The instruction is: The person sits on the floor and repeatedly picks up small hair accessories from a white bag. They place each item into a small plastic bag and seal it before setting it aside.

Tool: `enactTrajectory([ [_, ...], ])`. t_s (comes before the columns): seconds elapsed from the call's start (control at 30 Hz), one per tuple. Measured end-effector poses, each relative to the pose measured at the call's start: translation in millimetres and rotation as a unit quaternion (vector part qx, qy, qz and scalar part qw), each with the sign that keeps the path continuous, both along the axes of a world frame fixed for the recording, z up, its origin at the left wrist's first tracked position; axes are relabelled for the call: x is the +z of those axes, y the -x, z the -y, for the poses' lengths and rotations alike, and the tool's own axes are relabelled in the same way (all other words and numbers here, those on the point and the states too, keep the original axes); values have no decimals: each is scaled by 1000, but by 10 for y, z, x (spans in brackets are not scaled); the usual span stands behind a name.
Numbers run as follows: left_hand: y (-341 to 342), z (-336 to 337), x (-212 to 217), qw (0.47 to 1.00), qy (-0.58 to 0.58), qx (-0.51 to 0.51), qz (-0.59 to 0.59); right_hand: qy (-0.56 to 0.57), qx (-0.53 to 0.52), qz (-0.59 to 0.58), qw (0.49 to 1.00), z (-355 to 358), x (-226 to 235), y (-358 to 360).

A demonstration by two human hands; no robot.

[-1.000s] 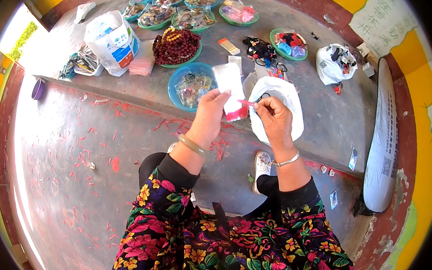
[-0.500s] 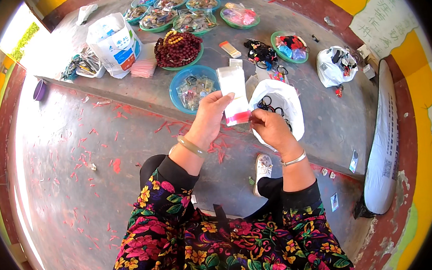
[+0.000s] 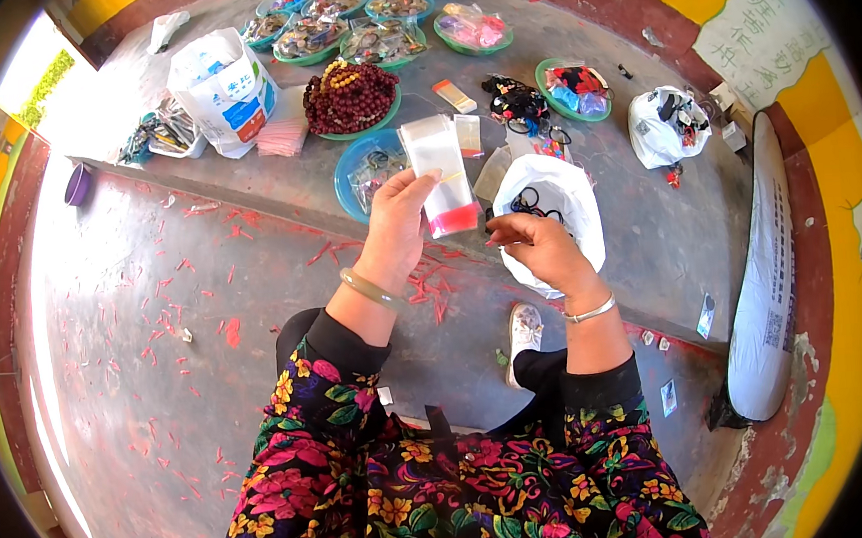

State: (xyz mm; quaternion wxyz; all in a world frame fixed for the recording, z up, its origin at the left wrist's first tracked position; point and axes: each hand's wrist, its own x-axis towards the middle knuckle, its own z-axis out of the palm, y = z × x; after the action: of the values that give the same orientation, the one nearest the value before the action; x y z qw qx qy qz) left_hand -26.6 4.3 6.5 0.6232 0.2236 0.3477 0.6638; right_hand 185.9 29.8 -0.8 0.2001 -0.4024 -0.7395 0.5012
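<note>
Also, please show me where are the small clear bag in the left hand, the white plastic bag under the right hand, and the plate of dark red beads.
small clear bag (image 3: 439, 173), head view, its clear middle.
white plastic bag (image 3: 566, 195), head view, its right side.
plate of dark red beads (image 3: 349, 97), head view, the bead heap.

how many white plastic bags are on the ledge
3: an open white bag just past the right hand, a printed one at the far left by the bead plate, a small one far right. Others may be hidden.

2 hands show: the left hand (image 3: 400, 223) and the right hand (image 3: 540, 249). There is 1 clear packet (image 3: 440, 173), 1 bowl of dark red beads (image 3: 350, 97) and 1 purple cup (image 3: 77, 184). 2 white plastic bags lie there, the near bag (image 3: 558, 200) and the far bag (image 3: 663, 125).
</note>
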Motion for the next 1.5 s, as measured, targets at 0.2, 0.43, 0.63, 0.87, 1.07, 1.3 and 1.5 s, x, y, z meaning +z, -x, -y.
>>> enactTrajectory([
  [0.2, 5, 28, 25, 999, 11, 15, 30, 148, 15, -128, 981, 68, 384, 50],
  [0.43, 16, -10, 15, 999, -9, 21, 33, 39, 171, 165, 971, 57, -65, 89],
  [0.63, 23, 46, 67, 999, 9, 9, 36, 197, 39, -150, 968, 57, 172, 133],
  [0.87, -159, 100, 27, 990, 13, -120, -67, 114, -194, -223, 948, -23, 144, 98],
  [1.07, -304, 132, -90, 955, 17, -200, -217, 56, -257, -228, 938, -18, 206, 114],
  [1.3, -350, 128, -157, 960, 22, -216, -178, 54, -268, -222, 936, -6, 206, 94],
  [1.5, -383, 143, -66, 974, 63, -214, -43, 68, -265, -241, 931, -8, 149, 104],
])
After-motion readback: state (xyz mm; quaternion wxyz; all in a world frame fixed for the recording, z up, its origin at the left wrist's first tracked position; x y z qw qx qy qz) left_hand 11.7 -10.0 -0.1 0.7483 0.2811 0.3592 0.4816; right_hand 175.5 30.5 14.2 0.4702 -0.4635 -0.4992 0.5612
